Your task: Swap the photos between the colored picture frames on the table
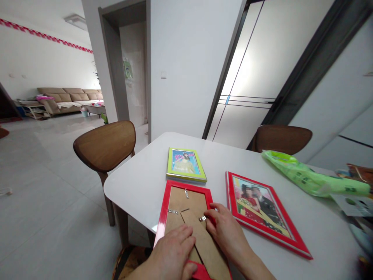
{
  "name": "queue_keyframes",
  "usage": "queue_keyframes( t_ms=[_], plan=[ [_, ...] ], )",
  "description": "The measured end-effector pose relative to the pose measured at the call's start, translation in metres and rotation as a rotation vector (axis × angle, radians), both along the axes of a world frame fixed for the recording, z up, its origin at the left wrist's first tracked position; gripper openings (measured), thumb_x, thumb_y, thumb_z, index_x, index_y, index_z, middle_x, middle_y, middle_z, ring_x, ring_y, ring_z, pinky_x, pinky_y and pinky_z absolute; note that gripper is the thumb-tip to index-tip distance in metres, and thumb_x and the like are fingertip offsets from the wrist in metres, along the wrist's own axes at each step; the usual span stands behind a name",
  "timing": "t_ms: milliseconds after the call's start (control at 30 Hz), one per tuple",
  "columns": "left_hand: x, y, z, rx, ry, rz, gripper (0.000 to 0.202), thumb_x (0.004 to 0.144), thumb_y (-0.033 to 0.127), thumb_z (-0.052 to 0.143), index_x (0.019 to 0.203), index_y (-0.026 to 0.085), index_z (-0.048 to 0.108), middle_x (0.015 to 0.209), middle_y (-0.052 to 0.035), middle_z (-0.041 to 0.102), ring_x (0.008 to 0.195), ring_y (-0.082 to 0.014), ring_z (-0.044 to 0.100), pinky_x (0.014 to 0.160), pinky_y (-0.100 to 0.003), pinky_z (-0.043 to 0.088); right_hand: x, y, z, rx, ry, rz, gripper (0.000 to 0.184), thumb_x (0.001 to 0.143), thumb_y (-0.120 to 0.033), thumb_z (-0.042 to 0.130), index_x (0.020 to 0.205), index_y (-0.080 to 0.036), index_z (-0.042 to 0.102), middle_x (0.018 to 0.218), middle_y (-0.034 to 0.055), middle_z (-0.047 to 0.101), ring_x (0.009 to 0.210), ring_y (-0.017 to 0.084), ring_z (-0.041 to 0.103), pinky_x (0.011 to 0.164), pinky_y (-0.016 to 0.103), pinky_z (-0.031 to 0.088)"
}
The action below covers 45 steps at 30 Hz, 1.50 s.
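Note:
A red picture frame [160,229] lies face down at the near table edge, its brown backing board [182,200] upward. Small metal clips [186,193] sit along the board's edges, and a stand leg is cut into its middle. My left hand [176,249] rests on the board with its fingers stretched flat, the thumb by the red lower rim. At the right rim, the curled fingers of my right hand [224,229] grip the frame beside a metal clip [202,219]. The frame's near end is partly hidden by my hands.
A green picture frame [201,167] lies just beyond, face up. To the right is another red frame [294,233] with a couple's photo. A green plastic bag [309,179] lies on the white table [227,155]. Wooden chairs [107,144] stand at the far left and far right.

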<state>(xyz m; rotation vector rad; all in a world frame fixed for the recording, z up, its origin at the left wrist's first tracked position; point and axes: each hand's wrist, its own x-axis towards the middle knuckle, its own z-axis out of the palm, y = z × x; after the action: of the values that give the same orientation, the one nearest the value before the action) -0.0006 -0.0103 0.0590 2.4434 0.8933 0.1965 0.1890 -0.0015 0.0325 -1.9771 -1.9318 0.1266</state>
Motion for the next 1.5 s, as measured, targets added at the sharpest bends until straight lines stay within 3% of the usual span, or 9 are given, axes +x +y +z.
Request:
queue_keyframes(
  t_ms=[167,300,467,567,667,800,1000,1267,1500],
  plan=[
    [-0.005,0.002,0.005,-0.071,-0.041,-0.005,0.050,0.067,0.017,0.060,0.115,0.016,0.047,0.128,-0.0103,0.039,0.118,-0.0213,0.034,0.098,-0.031,0.026,-0.001,0.003,0.002,0.018,-0.031,0.006,0.024,0.073,-0.017,0.041,0.082,-0.019,0.063,0.092,0.0085,0.055,0.084,0.019,0.052,0.073,0.030,0.041],
    [-0.017,0.002,0.002,-0.055,-0.049,0.037,0.057,0.066,0.022,0.060,0.120,0.015,0.042,0.130,-0.0108,0.036,0.119,-0.0221,0.032,0.099,-0.035,0.025,-0.006,-0.001,0.008,0.065,-0.066,0.035,0.025,0.072,-0.017,0.044,0.090,-0.018,0.062,0.095,0.0101,0.057,0.088,0.022,0.050,0.078,0.035,0.039],
    [-0.037,0.007,-0.002,-0.011,-0.040,0.186,0.066,0.061,0.030,0.064,0.121,0.014,0.041,0.133,-0.0118,0.031,0.121,-0.0241,0.028,0.100,-0.037,0.023,-0.030,-0.016,0.023,-0.088,0.154,0.423,0.025,0.069,-0.013,0.048,0.084,-0.026,0.064,0.101,0.0033,0.056,0.093,0.016,0.048,0.082,0.030,0.037],
    [-0.042,0.009,-0.004,-0.026,-0.052,0.163,0.066,0.060,0.032,0.064,0.120,0.015,0.041,0.133,-0.0110,0.031,0.121,-0.0229,0.028,0.099,-0.036,0.025,-0.040,-0.022,0.026,-0.163,0.202,0.514,0.022,0.064,-0.015,0.055,0.079,-0.028,0.065,0.104,0.0021,0.054,0.101,0.019,0.043,0.087,0.035,0.033],
    [-0.042,0.009,-0.006,-0.017,-0.042,0.158,0.065,0.060,0.033,0.065,0.119,0.015,0.043,0.132,-0.0117,0.032,0.121,-0.0232,0.028,0.099,-0.038,0.025,-0.045,-0.025,0.024,-0.162,0.181,0.493,0.014,0.066,-0.020,0.056,0.073,-0.028,0.066,0.103,0.0023,0.056,0.102,0.021,0.042,0.088,0.040,0.029],
    [-0.041,0.009,-0.009,-0.006,-0.049,0.156,0.067,0.059,0.034,0.067,0.118,0.014,0.044,0.131,-0.0123,0.034,0.120,-0.0231,0.029,0.099,-0.037,0.026,-0.047,-0.021,0.023,-0.149,0.185,0.461,0.011,0.068,-0.020,0.055,0.073,-0.026,0.064,0.096,0.0018,0.057,0.094,0.019,0.045,0.084,0.036,0.032],
    [-0.042,0.009,-0.012,0.011,-0.082,0.157,0.075,0.057,0.035,0.069,0.122,0.016,0.038,0.132,-0.0105,0.033,0.120,-0.0224,0.030,0.099,-0.037,0.025,-0.058,0.009,0.020,-0.065,0.172,0.348,0.018,0.075,-0.024,0.048,0.086,-0.020,0.061,0.090,0.0052,0.057,0.086,0.017,0.049,0.077,0.027,0.036],
    [-0.041,0.008,-0.007,0.026,-0.056,0.137,0.076,0.056,0.036,0.071,0.120,0.010,0.040,0.132,-0.0136,0.032,0.121,-0.0225,0.029,0.100,-0.034,0.024,-0.077,0.036,0.010,0.006,0.019,0.229,0.016,0.076,-0.021,0.045,0.070,-0.018,0.059,0.075,0.0049,0.057,0.072,0.015,0.051,0.065,0.024,0.036],
    [-0.040,0.008,-0.006,-0.018,0.036,0.148,0.075,0.058,0.035,0.069,0.120,0.005,0.039,0.132,-0.0169,0.028,0.122,-0.0246,0.025,0.100,-0.036,0.024,-0.057,0.048,0.002,0.046,0.000,0.121,0.020,0.078,-0.026,0.042,0.078,-0.016,0.060,0.079,0.0063,0.058,0.076,0.016,0.051,0.068,0.024,0.035]
  ],
)
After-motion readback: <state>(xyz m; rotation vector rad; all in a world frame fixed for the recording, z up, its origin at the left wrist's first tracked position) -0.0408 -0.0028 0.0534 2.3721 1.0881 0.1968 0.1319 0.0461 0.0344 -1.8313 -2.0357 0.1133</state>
